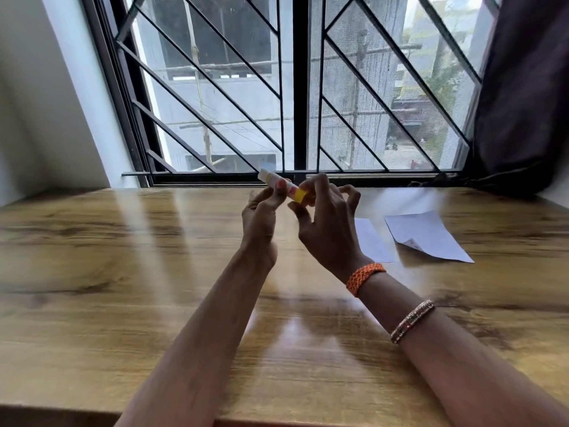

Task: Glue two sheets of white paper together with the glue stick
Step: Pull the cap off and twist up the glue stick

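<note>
- the left hand (260, 220) is raised above the wooden table (123, 272), its fingertips pinched together on the white body of the glue stick (281, 185).
- the glue stick is held in the air between both hands, tilted, its white end up toward the window (292, 87) and its yellow end down toward the right.
- a pink and yellow label is seen on the tube, but no brand or wording can be read through the blur.
- the right hand (326, 223) is closed with thumb and forefinger on the yellow end, the other fingers curled loosely apart; an orange band and a bangle are worn on that arm.
- the step in hand is judged to be the opening or winding up of the stick; whether a cap is on cannot be told.
- two sheets of white paper (428, 235) are lying flat on the table, well to the right, side by side, not yet glued; faint marks at one folded corner are too small to be read.
- next, one sheet is likely to be steadied and glue rubbed along it.
</note>
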A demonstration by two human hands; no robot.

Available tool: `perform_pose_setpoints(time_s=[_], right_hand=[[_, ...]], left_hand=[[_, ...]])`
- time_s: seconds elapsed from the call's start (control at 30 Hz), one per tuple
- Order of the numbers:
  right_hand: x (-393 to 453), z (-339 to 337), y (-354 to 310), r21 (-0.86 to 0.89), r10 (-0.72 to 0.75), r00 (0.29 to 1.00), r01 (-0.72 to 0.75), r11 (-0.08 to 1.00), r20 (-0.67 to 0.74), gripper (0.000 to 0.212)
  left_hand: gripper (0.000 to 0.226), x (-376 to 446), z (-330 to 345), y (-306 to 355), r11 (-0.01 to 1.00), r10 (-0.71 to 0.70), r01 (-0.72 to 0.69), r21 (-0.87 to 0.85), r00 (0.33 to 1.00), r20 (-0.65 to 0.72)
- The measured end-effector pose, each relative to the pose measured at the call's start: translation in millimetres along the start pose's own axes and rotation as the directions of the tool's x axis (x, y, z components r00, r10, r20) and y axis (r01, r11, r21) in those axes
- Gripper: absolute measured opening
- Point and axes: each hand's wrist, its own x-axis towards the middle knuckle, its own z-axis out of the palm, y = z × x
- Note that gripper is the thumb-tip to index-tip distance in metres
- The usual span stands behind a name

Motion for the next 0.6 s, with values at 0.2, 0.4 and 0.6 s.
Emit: perform_pose_setpoints(time_s=[0.2, 0.4, 0.6], right_hand=[[2.9, -6.8, 1.1, -0.050, 0.034, 0.999, -0.035, 0.998, -0.018, 0.020], [2.0, -4.2, 1.5, 0.047, 0.059, 0.998, -0.058, 0.997, -0.013, 0.023], [-3.6, -1.6, -3.2, 0.049, -0.003, 1.000, 0.004, 0.999, -0.014, 0.030]], left_hand=[[0.012, 0.2, 3.2, 0.3, 1.000, 0.001, -0.001, -0.005, 0.993, 0.120], [0.012, -1.4, 4.1, -1.9, 0.999, 0.002, -0.007, 0.035, 0.991, 0.133], [0.018, -3.1, 0.1, -2.9, 1.000, -0.014, 0.013, 0.019, 0.999, 0.033]])
